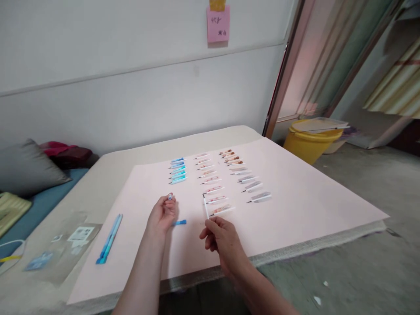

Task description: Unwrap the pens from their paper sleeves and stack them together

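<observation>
My left hand (163,213) is closed around a slim pen barrel (169,197), its round white-and-blue end pointing up; the rest is hidden in the fingers. Between thumb and fingers, my right hand (221,236) pinches a thin white pen refill (205,205) with a dark tip, held upright above the sheet. Beside my left hand lies a blue pen part (179,222), partly covered by that hand. Past both hands, rows of refills with pen pieces are laid out: blue ones (177,170), patterned ones (213,190), brown-topped ones (232,157) and greyish clear ones (254,187).
Two blue pens (109,239) lie on the pale pink sheet (288,197) at left, near a clear plastic bag (65,249) with labels. A grey cushion (29,168) sits further left. At right, a yellow bucket (305,142) stands on the floor. A pink note (218,25) hangs on the wall.
</observation>
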`<state>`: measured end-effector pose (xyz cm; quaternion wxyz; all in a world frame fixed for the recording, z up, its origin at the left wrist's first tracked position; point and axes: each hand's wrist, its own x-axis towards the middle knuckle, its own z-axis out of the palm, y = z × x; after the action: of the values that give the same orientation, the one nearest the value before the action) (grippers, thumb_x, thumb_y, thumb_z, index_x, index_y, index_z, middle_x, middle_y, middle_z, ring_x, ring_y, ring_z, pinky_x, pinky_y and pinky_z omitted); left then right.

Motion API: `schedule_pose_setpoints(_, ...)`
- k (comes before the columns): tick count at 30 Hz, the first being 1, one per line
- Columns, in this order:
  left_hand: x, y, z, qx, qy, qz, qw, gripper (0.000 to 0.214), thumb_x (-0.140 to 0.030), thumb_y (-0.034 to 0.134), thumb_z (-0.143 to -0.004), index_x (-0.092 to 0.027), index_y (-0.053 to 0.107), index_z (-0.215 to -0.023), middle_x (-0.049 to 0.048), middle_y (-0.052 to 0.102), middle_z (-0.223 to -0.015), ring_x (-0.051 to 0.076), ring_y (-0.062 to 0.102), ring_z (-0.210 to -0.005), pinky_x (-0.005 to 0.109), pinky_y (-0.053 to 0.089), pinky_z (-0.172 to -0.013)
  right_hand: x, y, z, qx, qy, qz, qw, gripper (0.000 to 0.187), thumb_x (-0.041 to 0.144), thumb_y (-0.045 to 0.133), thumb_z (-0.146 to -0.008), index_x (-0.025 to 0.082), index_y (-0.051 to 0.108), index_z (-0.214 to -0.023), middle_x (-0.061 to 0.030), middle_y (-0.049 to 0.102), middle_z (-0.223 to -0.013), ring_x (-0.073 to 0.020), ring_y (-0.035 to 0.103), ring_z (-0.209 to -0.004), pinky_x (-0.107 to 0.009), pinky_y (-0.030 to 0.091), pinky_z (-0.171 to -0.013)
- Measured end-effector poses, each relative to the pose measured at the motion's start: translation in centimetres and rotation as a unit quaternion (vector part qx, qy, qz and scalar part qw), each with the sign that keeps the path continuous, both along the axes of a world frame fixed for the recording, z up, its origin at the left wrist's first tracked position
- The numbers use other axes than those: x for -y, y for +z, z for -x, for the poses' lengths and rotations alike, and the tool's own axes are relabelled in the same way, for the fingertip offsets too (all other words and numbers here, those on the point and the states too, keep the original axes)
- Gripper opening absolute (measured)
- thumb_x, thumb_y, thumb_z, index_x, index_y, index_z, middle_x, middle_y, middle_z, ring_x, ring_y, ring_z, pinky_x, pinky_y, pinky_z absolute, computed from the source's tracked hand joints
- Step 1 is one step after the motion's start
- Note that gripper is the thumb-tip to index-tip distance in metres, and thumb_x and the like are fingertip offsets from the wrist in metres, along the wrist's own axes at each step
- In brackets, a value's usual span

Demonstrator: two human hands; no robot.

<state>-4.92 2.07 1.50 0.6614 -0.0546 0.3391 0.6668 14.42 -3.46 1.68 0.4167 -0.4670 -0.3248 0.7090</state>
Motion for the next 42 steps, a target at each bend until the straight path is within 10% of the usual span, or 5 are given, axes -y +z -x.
schedule_pose_setpoints(31,0.2,0.1,0.0,0.000,-0.017,-0.002,1.000,0.012,-0.003,0.042,-0.080,-0.006,0.050,-0.088,0.0000,0.047,-0.065,-0.001,0.039,-0.041,0.007,0.034,-0.034,0.1,0.4,-0.1,0.003,0.006,0.007,1.000,0.015,0.028,0.052,-0.070,0.017,0.046,-0.063,-0.0009,0.062,-0.054,-0.0065,0.044,-0.034,-0.020,0.025,-0.037)
schedule_pose_setpoints(42,1.6,-0.1,-3.3,-0.044,-0.070,-0.005,0.997,0.007,-0.007,0.050,-0.069,-0.013,0.053,-0.071,0.0031,0.054,-0.063,0.011,0.053,-0.053,0.024,0.048,-0.049,-0.6,0.3,-0.6,-0.006,-0.015,-0.001,1.000,0.016,0.030,0.055,-0.069,0.016,0.050,-0.063,-0.0010,0.062,-0.055,-0.0060,0.043,-0.035,-0.020,0.025,-0.037)
